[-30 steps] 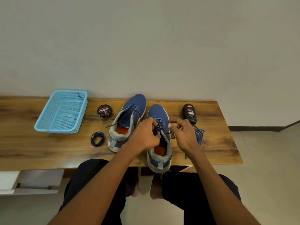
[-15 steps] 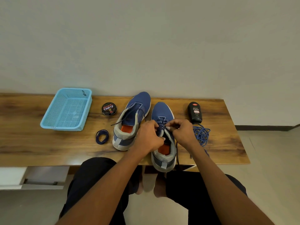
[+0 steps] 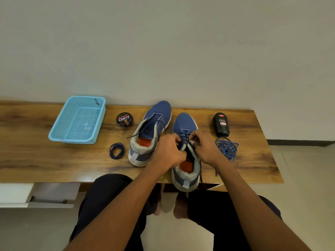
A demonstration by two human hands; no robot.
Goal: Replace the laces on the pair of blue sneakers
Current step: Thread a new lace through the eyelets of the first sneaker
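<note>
Far left on the wooden desk (image 3: 36,156) we see a light-blue mesh basket (image 3: 59,127); whether anything lies in it we cannot tell. Right of it sits a round black Cherry polish tin (image 3: 124,119), lid on, and nearer us a small coiled dark-blue lace (image 3: 117,150) flat on the desk.

Next we have the left sneaker (image 3: 155,116), blue with grey collar and orange insole, long axis running away from us, toe at the wall and tilted slightly right, heel toward us. A loose dark lace end (image 3: 137,135) pokes out to its left.

Just beside it is the right sneaker (image 3: 184,122), same colours, long axis near straight front-to-back, toe at the wall, heel hanging over the near desk edge. We see our left hand (image 3: 169,151) curled over the tongue area, fingers pinching the dark lace (image 3: 183,137) threaded in the eyelets. Our right hand (image 3: 204,148) is clenched on the same lace from the other side, fingertips meeting the left hand's. A lace strand trails down the shoe's right side.

Right of the hands we see a tangled bright-blue lace (image 3: 227,147) in a loose pile, and behind it a black Cherry bottle (image 3: 221,124) lying flat, cap end toward the pile.
</note>
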